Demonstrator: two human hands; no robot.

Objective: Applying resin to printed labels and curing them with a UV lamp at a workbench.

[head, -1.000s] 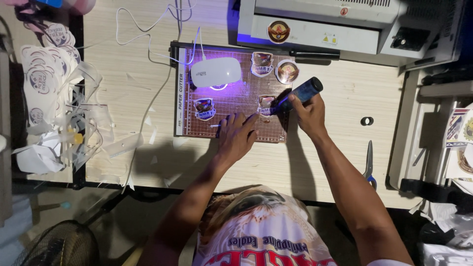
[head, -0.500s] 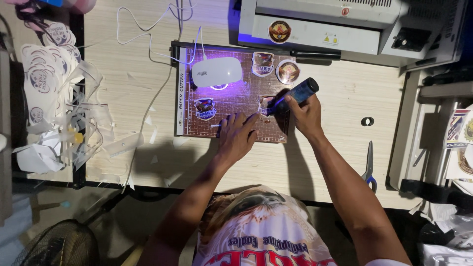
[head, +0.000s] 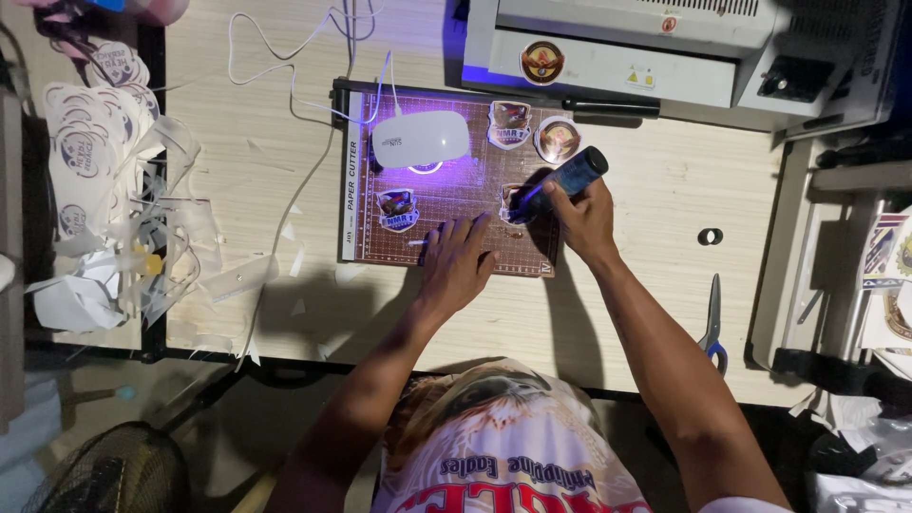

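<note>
Shield-shaped sticker (head: 514, 201) lying flat on the brown gridded cutting mat (head: 446, 249), near the mat's right edge, partly hidden under a tool tip. Just above it, tilted up and to the right, a dark cylindrical tool (head: 570, 178), possibly a small bottle or light pen, though too dim to tell; long axis running from the sticker toward the upper right. Gripped around its lower part by the right hand (head: 587, 220), fingers closed on the barrel, tip lowered onto or just over the sticker. Left hand (head: 456, 261) pressed flat on the mat, fingers spread and holding nothing, fingertips just left of the sticker. Right hand nearer, sticker lying up and to the left of it.

Farther out on the mat: a second shield sticker (head: 397, 209) at left, another shield (head: 510, 123) and a round sticker (head: 557, 139) near the top, beside a white UV lamp (head: 420, 139) glowing violet underneath. Beyond the mat, a laminator (head: 627, 47) at the table's back, scissors (head: 711, 323) at right, a heap of cut backing scraps (head: 123, 218) well apart at left.
</note>
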